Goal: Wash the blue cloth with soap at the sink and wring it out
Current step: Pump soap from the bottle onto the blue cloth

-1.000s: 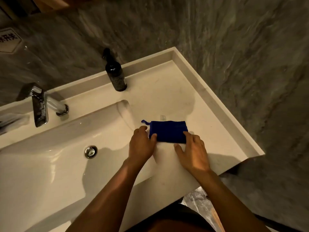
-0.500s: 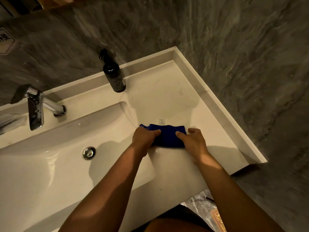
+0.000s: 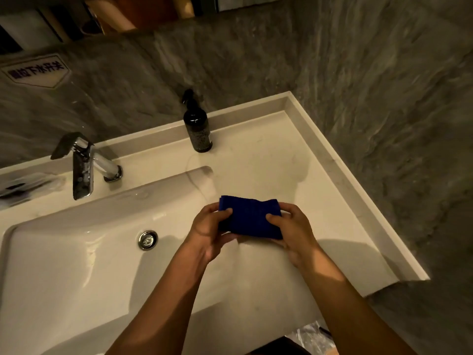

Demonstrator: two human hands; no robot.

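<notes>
**Folded blue cloth held over the sink's right edge**

- Blue cloth [image 3: 249, 217]: folded into a thick rectangle, held between both hands at the right end of the basin, where the bowl meets the flat counter. Whether its underside touches the surface cannot be told.
- Left hand [image 3: 208, 230]: closed on the cloth's left end — thumb on top, fingers wrapped underneath.
- Right hand [image 3: 294, 230]: closed on the cloth's right end, thumb pressed on the upper face, fingers curled round the far edge.
- Sink [image 3: 64, 265]: white rectangular basin, left of the hands; no water visible in it.
- Drain plug [image 3: 148, 239]: chrome, round, on the basin floor, left of the left hand.
- Tap [image 3: 83, 170]: chrome, at the far rim, well left of the cloth — no stream visible.
- Pump bottle [image 3: 197, 125]: dark, upright, on the counter by the far wall, beyond the cloth.
- Counter [image 3: 320, 201]: pale, with a raised lip along the far and right sides.
- Wall [image 3: 358, 73]: grey marbled stone.
</notes>
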